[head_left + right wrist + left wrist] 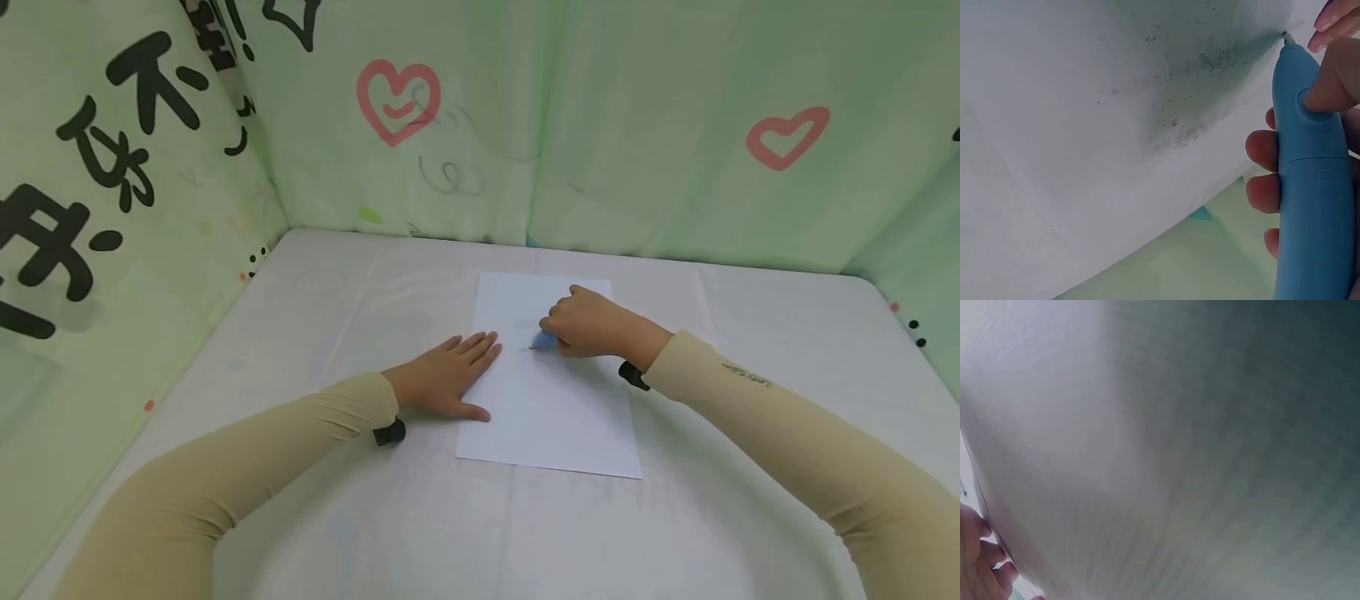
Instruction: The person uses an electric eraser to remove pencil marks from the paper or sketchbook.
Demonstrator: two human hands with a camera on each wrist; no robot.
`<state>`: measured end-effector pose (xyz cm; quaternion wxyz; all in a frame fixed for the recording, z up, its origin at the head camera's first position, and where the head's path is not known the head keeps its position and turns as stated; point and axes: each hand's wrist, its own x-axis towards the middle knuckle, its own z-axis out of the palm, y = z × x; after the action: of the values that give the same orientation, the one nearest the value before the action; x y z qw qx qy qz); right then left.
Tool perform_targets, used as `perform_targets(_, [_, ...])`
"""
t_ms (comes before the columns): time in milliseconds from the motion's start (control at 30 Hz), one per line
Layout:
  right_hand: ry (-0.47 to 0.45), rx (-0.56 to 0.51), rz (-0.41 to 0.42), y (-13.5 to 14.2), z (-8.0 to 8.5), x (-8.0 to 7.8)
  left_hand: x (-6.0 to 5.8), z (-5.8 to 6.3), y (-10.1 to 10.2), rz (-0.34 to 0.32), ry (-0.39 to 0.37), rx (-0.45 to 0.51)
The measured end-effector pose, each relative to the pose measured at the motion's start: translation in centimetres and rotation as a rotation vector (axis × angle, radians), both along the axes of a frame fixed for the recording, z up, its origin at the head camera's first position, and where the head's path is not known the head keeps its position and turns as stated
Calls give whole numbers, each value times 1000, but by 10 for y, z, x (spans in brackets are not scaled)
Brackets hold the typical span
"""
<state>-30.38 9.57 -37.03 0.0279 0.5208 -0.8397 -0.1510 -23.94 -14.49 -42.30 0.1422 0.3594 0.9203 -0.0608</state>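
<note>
A white sheet of paper (551, 433) lies on the table. My right hand (592, 325) grips a blue electric eraser (1313, 187), its thumb on the round button. The eraser's small tip touches the sheet at a dark pencil mark. Grey smudges (1219, 59) and dark crumbs spread over the paper beside it in the right wrist view. My left hand (447, 377) rests flat across the sheet's left edge, fingers straight and thumb apart. In the left wrist view only some left fingers (982, 556) show at the lower left; a blurred pale surface fills the rest.
A white cloth covers the table (360, 517). Pale green curtains (637, 200) with red hearts and black lettering hang along its back and sides. A dark wrist camera (633, 375) sits under the right wrist, another (390, 432) under the left.
</note>
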Motion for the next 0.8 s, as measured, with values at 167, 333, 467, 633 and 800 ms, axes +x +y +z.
perform_targets(167, [1,-14,1,-3,0,0,0,0,0,-3,6,0])
perform_targets(333, [1,-2,5,-8,0,0,1,2,0,3,0,-9])
perform_targets(467, [-9,15,4,-13,-1,-1,1,2,-1,5,-5,-1])
perform_targets(633, [-24,36,-6,-20,1,0,0,0,-2,-2,-3,8])
perform_targets(800, [-23,50,-24,-22,4,1,0,-1,-3,-10,0,17])
